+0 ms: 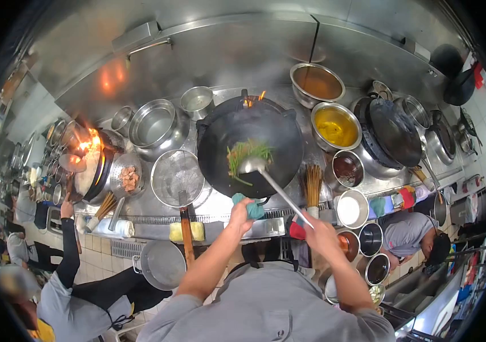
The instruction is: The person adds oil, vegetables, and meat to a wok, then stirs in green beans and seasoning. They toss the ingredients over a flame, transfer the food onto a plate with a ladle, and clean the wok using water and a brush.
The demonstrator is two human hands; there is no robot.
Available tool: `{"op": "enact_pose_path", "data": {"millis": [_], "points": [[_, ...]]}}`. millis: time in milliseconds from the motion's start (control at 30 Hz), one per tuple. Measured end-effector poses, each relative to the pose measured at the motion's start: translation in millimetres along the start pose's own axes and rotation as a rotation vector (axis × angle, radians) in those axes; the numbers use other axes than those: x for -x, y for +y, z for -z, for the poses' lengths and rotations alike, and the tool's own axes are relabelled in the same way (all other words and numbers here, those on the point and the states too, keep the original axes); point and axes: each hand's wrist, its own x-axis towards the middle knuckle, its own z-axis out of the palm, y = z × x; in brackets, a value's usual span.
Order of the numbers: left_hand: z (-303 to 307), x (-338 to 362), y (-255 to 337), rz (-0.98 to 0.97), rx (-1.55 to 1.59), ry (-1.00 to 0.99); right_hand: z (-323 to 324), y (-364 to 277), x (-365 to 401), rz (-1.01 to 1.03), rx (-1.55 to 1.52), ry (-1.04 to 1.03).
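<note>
A black wok (214, 154) sits on the burner in front of me, with chopped green vegetables (260, 149) in it. My right hand (320, 233) is closed round the long handle of a ladle (280, 191), whose bowl rests among the greens. At the wok's near rim, my left hand (242, 216) grips a folded green cloth (254, 208). The part of the wok under that cloth is hidden. Small flames (248, 101) show behind the wok's far rim.
A wire strainer (178, 178) with a wooden handle lies left of the wok. Pots of oil (336, 126) and sauce (347, 169) stand right, beside a bamboo brush (312, 185). At far left a co-worker (78, 302) reaches toward a flaming wok (90, 165); another person (411, 236) bends at right.
</note>
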Motion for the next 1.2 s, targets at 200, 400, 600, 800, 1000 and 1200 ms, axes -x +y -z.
{"op": "enact_pose_path", "data": {"millis": [200,400,600,800,1000,1200], "points": [[44,64,-55,-0.058,-0.037,-0.067,-25,-17,-20,0.062,-0.104,0.247],[14,-11,-23,0.043,0.069,0.007,39,12,56,-0.053,-0.347,-0.095],[17,5,-8,0.074,-0.009,-0.056,41,12,34,-0.039,-0.216,-0.16],[49,61,-47,-0.009,-0.03,-0.027,-64,7,-49,0.152,-0.268,0.266],[15,35,-18,0.058,0.014,0.066,8,9,25,-0.104,-0.392,-0.051],[5,80,-1,0.126,-0.013,-0.037,73,13,58,-0.039,-0.254,-0.179]]}}
